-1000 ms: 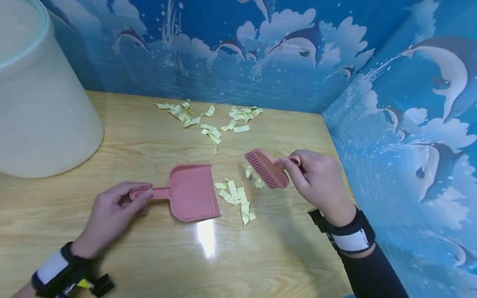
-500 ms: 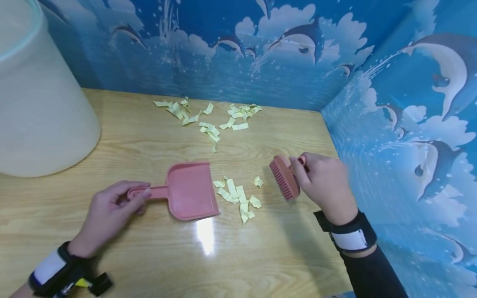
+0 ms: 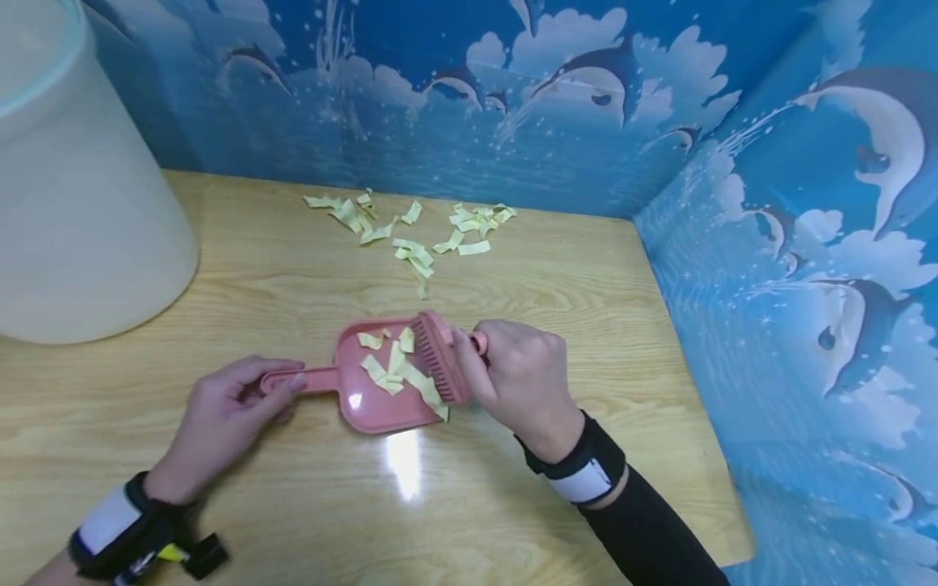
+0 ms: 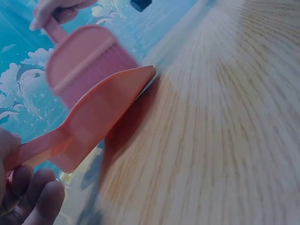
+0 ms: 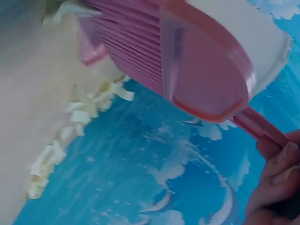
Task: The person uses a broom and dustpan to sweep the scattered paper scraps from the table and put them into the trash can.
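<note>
My left hand (image 3: pixel 230 415) pinches the handle of a pink dustpan (image 3: pixel 352 411) between thumb and fingers; the pan's open edge faces right. Several pale yellow paper scraps (image 3: pixel 375 370) lie in the pan, and one strip hangs over its front edge at the lower right. In my right hand (image 3: pixel 523 378) I grip a small pink brush (image 3: pixel 443 358) by its handle, its bristles turned left at the pan's front edge. From the left wrist view, the brush (image 4: pixel 79 58) overlaps the pan's (image 4: pixel 101 108) far side. The right wrist view shows the bristles (image 5: pixel 133 47) close up.
Several more paper scraps (image 3: pixel 410 232) are scattered near the back edge of the wooden table (image 3: pixel 557 277). A large white bin (image 3: pixel 81 212) stands at the left. Blue dolphin-print curtain (image 3: pixel 476 155) borders the back and right sides.
My right hand has moved the brush first right, then left to the dustpan. The scraps that lay before the pan are now in it. My left hand and the pan stay nearly still.
</note>
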A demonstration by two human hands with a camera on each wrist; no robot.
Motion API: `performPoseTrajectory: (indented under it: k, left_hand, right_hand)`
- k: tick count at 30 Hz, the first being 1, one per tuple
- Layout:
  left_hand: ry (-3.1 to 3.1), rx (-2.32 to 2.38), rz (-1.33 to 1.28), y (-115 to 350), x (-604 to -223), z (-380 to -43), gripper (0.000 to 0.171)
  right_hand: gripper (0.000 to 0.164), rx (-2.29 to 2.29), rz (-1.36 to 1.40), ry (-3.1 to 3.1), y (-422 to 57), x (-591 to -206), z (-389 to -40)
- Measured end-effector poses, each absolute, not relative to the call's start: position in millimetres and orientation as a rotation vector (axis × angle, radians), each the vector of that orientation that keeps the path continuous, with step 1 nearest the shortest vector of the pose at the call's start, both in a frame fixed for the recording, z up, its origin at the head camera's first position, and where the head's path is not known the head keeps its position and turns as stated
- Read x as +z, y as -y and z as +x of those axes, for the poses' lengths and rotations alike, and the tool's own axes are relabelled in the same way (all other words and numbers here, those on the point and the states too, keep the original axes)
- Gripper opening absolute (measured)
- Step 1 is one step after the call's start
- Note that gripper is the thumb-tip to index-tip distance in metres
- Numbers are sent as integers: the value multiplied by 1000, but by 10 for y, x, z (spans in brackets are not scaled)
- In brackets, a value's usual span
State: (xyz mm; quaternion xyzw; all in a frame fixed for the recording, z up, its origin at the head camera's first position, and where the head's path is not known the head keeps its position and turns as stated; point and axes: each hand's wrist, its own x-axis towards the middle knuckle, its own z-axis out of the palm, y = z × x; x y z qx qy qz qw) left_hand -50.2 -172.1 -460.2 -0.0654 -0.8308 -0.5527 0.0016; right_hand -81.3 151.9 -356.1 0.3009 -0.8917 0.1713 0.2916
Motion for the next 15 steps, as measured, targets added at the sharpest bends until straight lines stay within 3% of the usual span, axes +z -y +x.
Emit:
performPoseTrajectory:
  k: [7,15]
  left_hand:
    - [2625,-1748,-200,1745,-4610,-488,23]
    - [2617,-1757,-205,1767,-4617,-479,23]
  right_hand:
    - [46,428,734,2339,-1613,-3399,-831]
    - [46,398,731,2437,-1602,-3659,-750]
